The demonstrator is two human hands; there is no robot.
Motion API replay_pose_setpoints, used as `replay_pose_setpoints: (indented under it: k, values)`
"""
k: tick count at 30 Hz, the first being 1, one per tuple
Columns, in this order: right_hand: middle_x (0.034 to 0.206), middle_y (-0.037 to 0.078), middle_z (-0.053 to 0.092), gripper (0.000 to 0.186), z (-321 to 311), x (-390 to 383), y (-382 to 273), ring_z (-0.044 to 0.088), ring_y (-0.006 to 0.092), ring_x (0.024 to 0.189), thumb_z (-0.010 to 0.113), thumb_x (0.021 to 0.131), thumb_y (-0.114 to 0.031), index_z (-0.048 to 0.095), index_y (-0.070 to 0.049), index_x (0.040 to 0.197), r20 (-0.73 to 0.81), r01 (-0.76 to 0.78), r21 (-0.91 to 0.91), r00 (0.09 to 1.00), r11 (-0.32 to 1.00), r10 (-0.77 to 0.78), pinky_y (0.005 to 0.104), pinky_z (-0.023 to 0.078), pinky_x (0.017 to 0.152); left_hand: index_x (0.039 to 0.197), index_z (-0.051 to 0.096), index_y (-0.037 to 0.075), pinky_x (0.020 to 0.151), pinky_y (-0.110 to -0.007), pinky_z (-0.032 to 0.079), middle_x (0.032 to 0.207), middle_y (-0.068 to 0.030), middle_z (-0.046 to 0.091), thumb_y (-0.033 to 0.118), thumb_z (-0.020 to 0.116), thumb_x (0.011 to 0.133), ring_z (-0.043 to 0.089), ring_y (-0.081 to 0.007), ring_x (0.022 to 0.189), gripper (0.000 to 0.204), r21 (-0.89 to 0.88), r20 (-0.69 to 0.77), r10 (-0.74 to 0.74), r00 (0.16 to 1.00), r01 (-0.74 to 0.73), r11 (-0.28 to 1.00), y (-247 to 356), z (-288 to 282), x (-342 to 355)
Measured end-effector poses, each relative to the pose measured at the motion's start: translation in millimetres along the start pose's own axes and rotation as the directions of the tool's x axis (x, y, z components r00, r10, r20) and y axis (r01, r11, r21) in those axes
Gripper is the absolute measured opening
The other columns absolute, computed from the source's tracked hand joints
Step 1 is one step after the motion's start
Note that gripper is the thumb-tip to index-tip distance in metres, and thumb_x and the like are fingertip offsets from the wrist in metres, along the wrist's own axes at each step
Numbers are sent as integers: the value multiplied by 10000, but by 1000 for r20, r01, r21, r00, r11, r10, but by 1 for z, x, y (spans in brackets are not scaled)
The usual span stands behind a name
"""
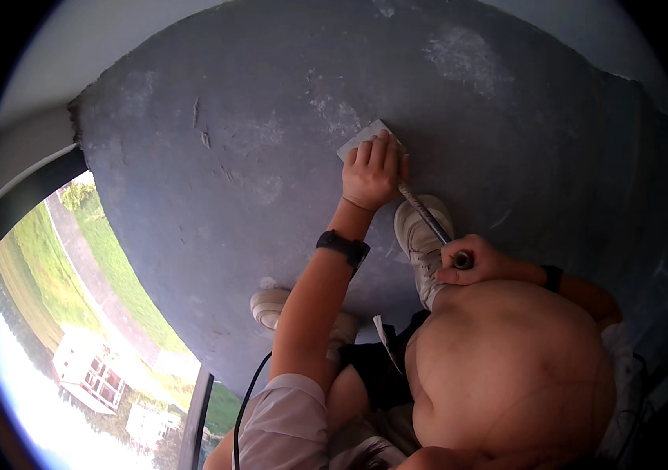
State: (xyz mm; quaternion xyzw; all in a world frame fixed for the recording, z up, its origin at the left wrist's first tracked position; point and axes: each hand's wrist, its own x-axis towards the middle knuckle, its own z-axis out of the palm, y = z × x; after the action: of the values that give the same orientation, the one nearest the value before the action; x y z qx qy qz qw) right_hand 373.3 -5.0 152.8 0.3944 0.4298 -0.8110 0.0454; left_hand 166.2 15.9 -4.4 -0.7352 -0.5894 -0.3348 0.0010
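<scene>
Big gray floor [263,94], w/ a window [95,266] along its L edge. Long scraper [428,218] is nr the floor's mid, well away from its edges. Two pale shoes [412,227] are close by. L hand [371,171] has its grip wrapped round the scraper nr the blade [356,142]; R hand's [481,256] grip is clenched round the other end. Black watch [345,247] on L wrist.

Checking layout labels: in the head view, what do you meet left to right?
White building outside → left shoe → left hand → right hand → dark wristband. The rod-handled tool is left out, as it spans both hands.
</scene>
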Motion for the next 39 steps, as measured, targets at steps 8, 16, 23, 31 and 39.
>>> replay_pose_setpoints:
  k: [8,16,23,31,39]
  values:
    - [584,-71,419,365,-4,0,-2,360,14,589,757,937,-171,530,-61,672,27,-52,46,998,998,50,261,264,530,1028,735,50,672,-327,523,1026,-67,719,245,698,838,689,-213,857,275,8,2,3,1000,-3,1000,-1,2,1]
    - [572,-69,401,374,-6,0,-3,353,19,581,767,924,-169,530,-54,658,21,-79,50,997,996,78,274,253,521,1007,747,52,663,-319,512,1005,-61,726,247,689,845,697,-204,840,260,17,-20,0,1000,1,1000,1,3,2]
    - [571,-67,388,388,-8,1,4,345,23,581,774,918,-171,513,-57,654,24,-77,40,997,996,76,280,250,519,1019,749,52,667,-317,514,1016,-65,730,246,686,849,703,-202,852,265,16,-14,-1,1000,1,1000,-2,3,3]
    - [593,-45,355,396,5,33,-41,312,60,566,757,930,-149,474,-64,667,-128,-18,189,991,982,42,289,264,527,1051,728,76,708,-328,537,1077,-43,711,212,679,831,685,-204,891,264,-44,21,67,998,-66,997,-33,23,54]
    - [542,18,414,348,-19,17,-12,347,90,502,739,894,-90,478,-49,666,-148,212,-175,960,961,-239,316,281,477,1237,648,45,917,-398,509,1302,-84,616,262,731,853,598,-260,1145,449,-112,158,-3,987,21,993,-16,12,53]
